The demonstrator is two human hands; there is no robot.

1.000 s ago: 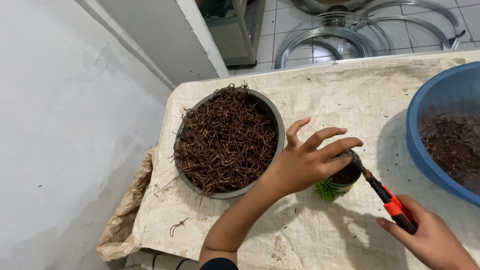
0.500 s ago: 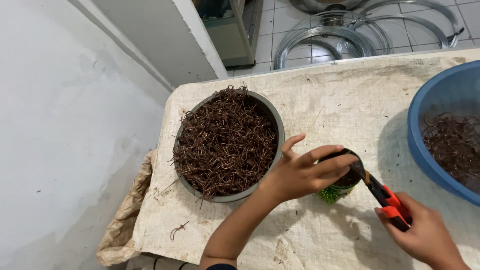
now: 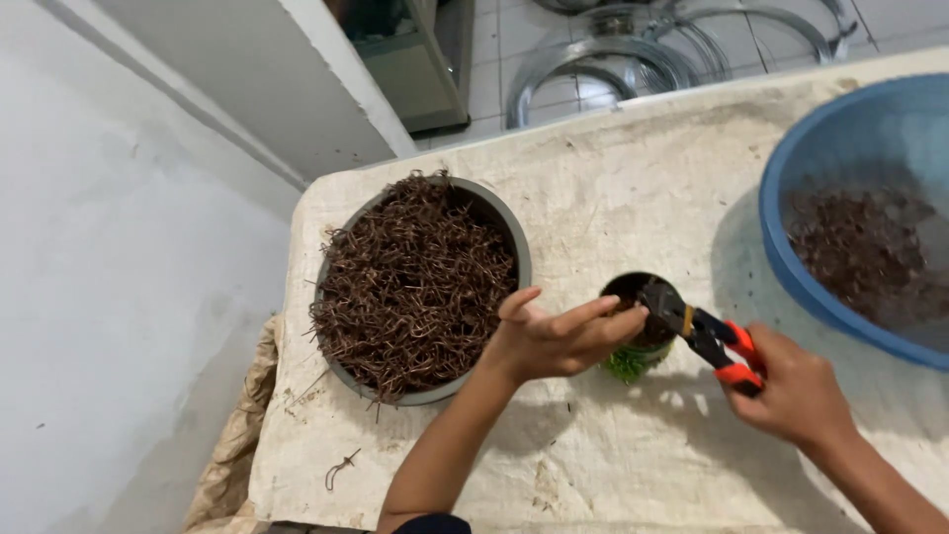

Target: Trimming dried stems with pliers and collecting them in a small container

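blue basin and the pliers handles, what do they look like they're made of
Blue basin: likely plastic, judging by its even matte blue colour and thick rolled rim. Pliers, held in the right hand: dark, dull metal jaws, while the handles carry orange-red grips, probably rubber or plastic sleeves, since their colour is bright and smooth. The look alone cannot settle which.

The left hand's fingers [image 3: 593, 321] are covering the near rim of the small dark round pot [image 3: 633, 297]. Beyond the right hand's fingers [image 3: 766, 381], the big blue plastic basin [image 3: 781, 247] is running off the right edge, its brown contents blurring.
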